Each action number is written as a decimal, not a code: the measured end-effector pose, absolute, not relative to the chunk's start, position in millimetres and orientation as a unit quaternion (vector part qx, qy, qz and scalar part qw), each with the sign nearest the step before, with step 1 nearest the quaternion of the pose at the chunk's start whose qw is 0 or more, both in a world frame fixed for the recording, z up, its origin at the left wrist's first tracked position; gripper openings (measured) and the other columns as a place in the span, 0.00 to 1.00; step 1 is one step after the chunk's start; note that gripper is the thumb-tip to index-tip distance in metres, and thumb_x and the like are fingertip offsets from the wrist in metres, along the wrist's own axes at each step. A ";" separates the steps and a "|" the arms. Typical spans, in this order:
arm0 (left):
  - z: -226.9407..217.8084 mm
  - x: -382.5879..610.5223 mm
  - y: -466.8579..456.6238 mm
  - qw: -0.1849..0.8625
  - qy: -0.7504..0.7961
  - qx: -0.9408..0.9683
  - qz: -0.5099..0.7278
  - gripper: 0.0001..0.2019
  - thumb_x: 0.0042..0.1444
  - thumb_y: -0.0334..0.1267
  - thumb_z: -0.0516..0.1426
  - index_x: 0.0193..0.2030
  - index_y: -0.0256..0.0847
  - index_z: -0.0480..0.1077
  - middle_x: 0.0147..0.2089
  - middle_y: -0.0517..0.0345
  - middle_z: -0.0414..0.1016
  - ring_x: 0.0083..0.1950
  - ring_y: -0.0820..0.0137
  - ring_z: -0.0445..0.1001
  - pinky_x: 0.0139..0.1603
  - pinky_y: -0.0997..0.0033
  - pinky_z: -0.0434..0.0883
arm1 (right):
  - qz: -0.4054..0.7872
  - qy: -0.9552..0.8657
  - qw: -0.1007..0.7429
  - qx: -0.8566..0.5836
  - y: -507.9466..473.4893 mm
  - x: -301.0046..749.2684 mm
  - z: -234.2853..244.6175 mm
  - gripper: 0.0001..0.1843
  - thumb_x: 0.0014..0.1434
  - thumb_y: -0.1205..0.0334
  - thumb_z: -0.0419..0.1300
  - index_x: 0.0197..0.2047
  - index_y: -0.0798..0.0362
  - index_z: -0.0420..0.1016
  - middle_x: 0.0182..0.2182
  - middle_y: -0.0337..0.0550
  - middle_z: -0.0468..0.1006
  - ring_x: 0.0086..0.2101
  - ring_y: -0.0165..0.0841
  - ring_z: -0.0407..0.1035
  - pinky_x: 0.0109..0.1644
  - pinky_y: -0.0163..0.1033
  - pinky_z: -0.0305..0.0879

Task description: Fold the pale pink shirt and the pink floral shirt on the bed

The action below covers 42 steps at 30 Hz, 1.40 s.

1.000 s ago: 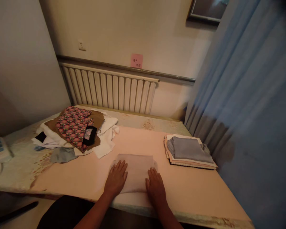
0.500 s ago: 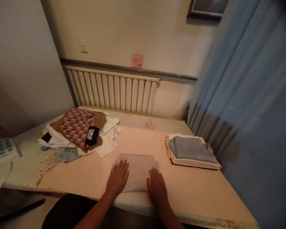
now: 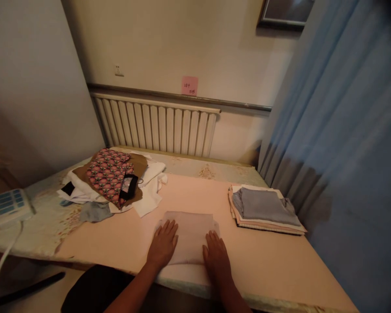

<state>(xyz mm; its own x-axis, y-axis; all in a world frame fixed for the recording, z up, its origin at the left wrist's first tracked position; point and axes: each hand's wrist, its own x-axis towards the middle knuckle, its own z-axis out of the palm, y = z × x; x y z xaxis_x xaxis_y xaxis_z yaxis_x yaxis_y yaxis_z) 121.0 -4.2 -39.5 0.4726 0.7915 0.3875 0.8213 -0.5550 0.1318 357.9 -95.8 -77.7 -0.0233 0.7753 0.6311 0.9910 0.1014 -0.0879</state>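
Observation:
A pale pinkish-grey folded garment (image 3: 190,237) lies flat near the table's front edge. On its left side my left hand (image 3: 163,243) rests palm down, fingers stretched out. My right hand (image 3: 217,256) lies flat in the same way on the right side of the cloth. Neither hand grips anything. To the right is a neat stack of folded clothes (image 3: 267,204), with a grey piece on top. A loose heap holds a red patterned garment (image 3: 107,174), a brown one and white ones at the left.
A peach cloth (image 3: 263,256) covers much of the table over a floral cover (image 3: 208,170). A power strip (image 3: 13,206) with a white cable sits at the left. Blue curtain (image 3: 332,143) hangs along the right side. Behind the table stands a radiator (image 3: 156,124).
The whole view has shifted slightly, so everything appears a little further right. Both hands stay flat on the folded garment, with no clear movement over it.

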 end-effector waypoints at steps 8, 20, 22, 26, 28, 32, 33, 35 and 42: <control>-39.2 121.3 -4.7 0.039 -0.475 -0.856 -0.201 0.22 0.66 0.42 0.46 0.65 0.45 0.64 0.69 0.55 0.63 0.70 0.58 0.58 0.66 0.49 0.59 | -0.196 -0.693 0.266 -0.641 -95.6 358.2 -76.2 0.21 0.66 0.63 0.50 0.60 0.58 0.68 0.59 0.53 0.71 0.61 0.44 0.61 0.64 0.52 0.55; -40.6 120.9 -4.9 0.037 -0.476 -0.855 -0.204 0.22 0.66 0.41 0.47 0.65 0.45 0.63 0.69 0.55 0.62 0.70 0.58 0.57 0.66 0.50 0.58 | -0.195 -0.695 0.263 -0.640 -95.4 358.8 -77.3 0.21 0.67 0.62 0.49 0.60 0.60 0.68 0.59 0.54 0.71 0.61 0.44 0.61 0.64 0.52 0.55; -40.5 121.1 -5.2 0.037 -0.475 -0.855 -0.206 0.21 0.66 0.41 0.47 0.65 0.45 0.63 0.69 0.55 0.62 0.70 0.58 0.57 0.66 0.50 0.58 | -0.192 -0.695 0.265 -0.640 -95.1 359.1 -77.9 0.21 0.67 0.61 0.49 0.60 0.59 0.68 0.59 0.54 0.71 0.61 0.44 0.61 0.64 0.52 0.55; -40.5 120.7 -5.2 0.034 -0.474 -0.855 -0.207 0.21 0.66 0.41 0.47 0.65 0.45 0.63 0.69 0.56 0.62 0.70 0.59 0.57 0.66 0.50 0.58 | -0.185 -0.692 0.274 -0.642 -95.3 358.5 -77.3 0.21 0.67 0.61 0.48 0.60 0.57 0.68 0.59 0.54 0.71 0.61 0.43 0.61 0.64 0.52 0.56; -41.0 120.4 -5.0 0.034 -0.473 -0.855 -0.211 0.21 0.66 0.41 0.47 0.65 0.45 0.63 0.69 0.56 0.62 0.70 0.59 0.58 0.66 0.50 0.58 | -0.181 -0.691 0.276 -0.644 -95.4 358.2 -76.7 0.21 0.67 0.61 0.47 0.60 0.57 0.68 0.59 0.54 0.71 0.61 0.43 0.61 0.64 0.52 0.57; -42.0 120.2 -4.6 0.041 -0.469 -0.854 -0.220 0.21 0.66 0.41 0.47 0.65 0.45 0.64 0.68 0.54 0.63 0.70 0.59 0.58 0.66 0.50 0.58 | -0.173 -0.694 0.270 -0.645 -94.9 358.3 -76.3 0.21 0.67 0.61 0.48 0.59 0.57 0.68 0.59 0.54 0.71 0.61 0.44 0.61 0.63 0.52 0.57; -42.1 120.2 -4.6 0.043 -0.468 -0.854 -0.222 0.21 0.66 0.41 0.47 0.64 0.45 0.64 0.68 0.54 0.63 0.70 0.59 0.58 0.66 0.51 0.59 | -0.173 -0.694 0.268 -0.645 -94.7 358.4 -76.3 0.21 0.67 0.61 0.49 0.59 0.58 0.68 0.59 0.54 0.71 0.61 0.44 0.62 0.63 0.52 0.57; -42.2 120.2 -4.7 0.046 -0.467 -0.854 -0.224 0.21 0.66 0.41 0.47 0.64 0.45 0.64 0.68 0.54 0.63 0.70 0.59 0.58 0.66 0.51 0.59 | -0.175 -0.693 0.268 -0.646 -94.2 358.6 -76.7 0.21 0.67 0.61 0.49 0.59 0.58 0.68 0.58 0.54 0.71 0.60 0.45 0.62 0.63 0.52 0.57; -41.5 120.3 -4.5 0.036 -0.472 -0.855 -0.209 0.22 0.67 0.41 0.46 0.65 0.44 0.63 0.69 0.55 0.63 0.70 0.58 0.58 0.66 0.50 0.58 | -0.181 -0.694 0.273 -0.641 -94.0 358.8 -77.6 0.21 0.67 0.61 0.49 0.59 0.58 0.68 0.58 0.54 0.72 0.61 0.45 0.62 0.63 0.53 0.57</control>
<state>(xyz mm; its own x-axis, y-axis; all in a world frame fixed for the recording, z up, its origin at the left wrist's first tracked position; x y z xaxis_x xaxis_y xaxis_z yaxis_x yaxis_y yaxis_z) 120.3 -4.5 -41.5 0.4661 0.7933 0.3917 0.8232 -0.5511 0.1365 358.8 -94.0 -77.6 -0.0297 0.7909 0.6113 0.9886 0.1135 -0.0988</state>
